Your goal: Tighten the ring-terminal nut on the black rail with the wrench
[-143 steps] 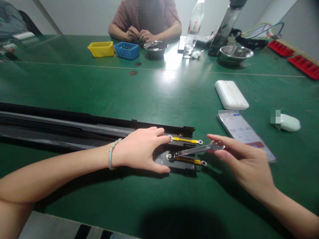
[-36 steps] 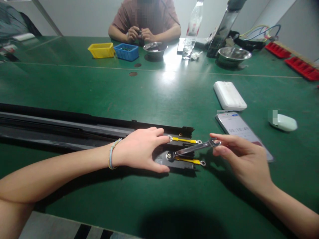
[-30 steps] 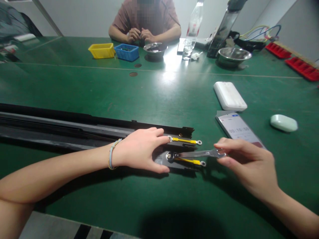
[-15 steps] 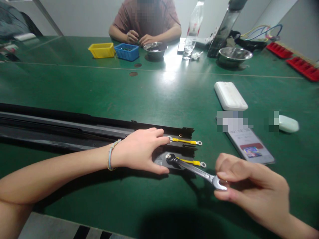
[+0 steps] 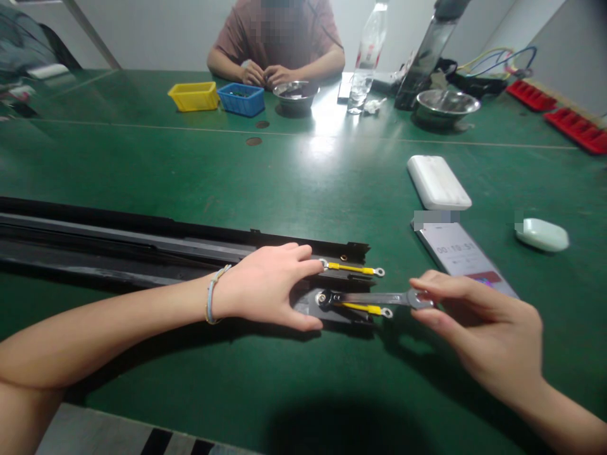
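My left hand [image 5: 270, 287] lies with fingers spread across two long black metal profiles [image 5: 142, 249], near their right ends. Between the finger and thumb of my right hand [image 5: 488, 335] is the open end of a combination wrench [image 5: 379, 298]. Its ring end sits around a nut on the nearer profile, just right of my left thumb. Under the wrench runs a short yellow wire [image 5: 367, 308] with a ring terminal sticking out past the profile's end. A second yellow wire [image 5: 353, 268] with ring terminals at both ends lies on the farther profile.
Right of the profiles lie a phone [image 5: 455, 253], a white power bank [image 5: 439, 183] and a pale green case [image 5: 545, 235]. Across the green table [image 5: 203, 170] sits a person [image 5: 284, 38] behind a yellow bin [image 5: 192, 97], a blue bin [image 5: 241, 100], metal bowls [image 5: 296, 95] and bottles [image 5: 367, 57].
My right hand has swung the wrench's open end away from me, so the wrench now lies nearly in line with the profile. My left hand has stayed in place.
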Tool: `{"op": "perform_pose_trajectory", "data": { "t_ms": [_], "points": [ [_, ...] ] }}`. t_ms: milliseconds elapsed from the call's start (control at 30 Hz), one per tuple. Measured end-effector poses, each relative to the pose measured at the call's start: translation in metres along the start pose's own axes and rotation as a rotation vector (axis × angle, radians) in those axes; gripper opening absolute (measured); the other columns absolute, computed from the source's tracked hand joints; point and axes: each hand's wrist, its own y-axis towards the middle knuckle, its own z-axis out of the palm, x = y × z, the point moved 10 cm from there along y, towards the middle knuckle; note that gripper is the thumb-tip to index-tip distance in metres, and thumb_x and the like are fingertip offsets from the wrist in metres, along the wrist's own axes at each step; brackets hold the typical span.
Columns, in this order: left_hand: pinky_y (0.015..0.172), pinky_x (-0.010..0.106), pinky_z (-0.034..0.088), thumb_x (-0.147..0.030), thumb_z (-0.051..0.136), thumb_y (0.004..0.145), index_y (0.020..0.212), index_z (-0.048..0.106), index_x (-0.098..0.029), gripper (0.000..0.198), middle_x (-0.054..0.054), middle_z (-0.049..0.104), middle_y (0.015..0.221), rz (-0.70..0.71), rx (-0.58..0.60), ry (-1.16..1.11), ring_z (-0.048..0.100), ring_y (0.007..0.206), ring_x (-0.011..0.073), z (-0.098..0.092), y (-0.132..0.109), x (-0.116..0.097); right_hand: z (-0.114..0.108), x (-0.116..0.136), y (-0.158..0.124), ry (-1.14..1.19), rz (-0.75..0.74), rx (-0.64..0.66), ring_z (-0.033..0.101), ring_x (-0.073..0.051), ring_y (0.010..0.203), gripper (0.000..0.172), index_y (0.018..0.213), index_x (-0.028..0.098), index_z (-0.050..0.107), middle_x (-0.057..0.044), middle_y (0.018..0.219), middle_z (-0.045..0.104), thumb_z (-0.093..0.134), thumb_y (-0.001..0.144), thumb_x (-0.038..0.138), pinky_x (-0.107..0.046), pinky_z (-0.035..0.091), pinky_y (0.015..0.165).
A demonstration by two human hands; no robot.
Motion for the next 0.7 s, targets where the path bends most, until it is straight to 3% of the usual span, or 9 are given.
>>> {"op": "perform_pose_trajectory", "data": {
  "t_ms": [133, 367, 533, 700],
  "points": [
    [0.069, 0.032, 0.045, -0.066, 0.059, 0.070, 0.111, 0.056, -0.021, 0.061, 0.003, 0.053, 0.092, 0.000, 0.002, 0.001, 0.053, 0.083, 0.0209, -0.003, -0.007, -0.004, -0.004, -0.006, 0.004, -0.104, 0.077, -0.061, 0.066, -0.011, 0.053, 0.023, 0.089, 0.031, 0.076, 0.007, 0.062, 0.071, 0.072, 0.071, 0.017, -0.018, 0.054, 0.053],
    [0.071, 0.032, 0.045, -0.066, 0.060, 0.069, 0.112, 0.056, -0.021, 0.062, 0.003, 0.054, 0.093, -0.004, 0.004, -0.009, 0.053, 0.085, 0.0211, -0.003, -0.010, -0.008, -0.003, -0.017, 0.004, -0.131, 0.146, -0.042, 0.066, -0.012, 0.049, 0.022, 0.096, 0.029, 0.075, 0.006, 0.056, 0.072, 0.067, 0.076, 0.024, -0.018, 0.054, 0.048],
    [0.070, 0.031, 0.045, -0.065, 0.060, 0.070, 0.111, 0.056, -0.021, 0.061, 0.003, 0.054, 0.092, -0.002, 0.001, -0.009, 0.053, 0.084, 0.0205, -0.002, -0.009, -0.005, -0.003, -0.018, 0.005, -0.040, 0.125, -0.015, 0.065, -0.014, 0.053, 0.022, 0.088, 0.034, 0.076, 0.005, 0.061, 0.070, 0.072, 0.071, 0.020, -0.023, 0.054, 0.050],
    [0.069, 0.030, 0.044, -0.065, 0.060, 0.070, 0.111, 0.056, -0.021, 0.061, 0.003, 0.054, 0.092, 0.004, -0.010, -0.008, 0.053, 0.083, 0.0200, -0.004, -0.005, -0.002, 0.007, -0.005, 0.006, 0.172, 0.029, 0.106, 0.059, -0.016, 0.051, 0.022, 0.082, 0.030, 0.074, 0.003, 0.058, 0.064, 0.078, 0.066, 0.015, -0.026, 0.047, 0.045]
  ]
}}
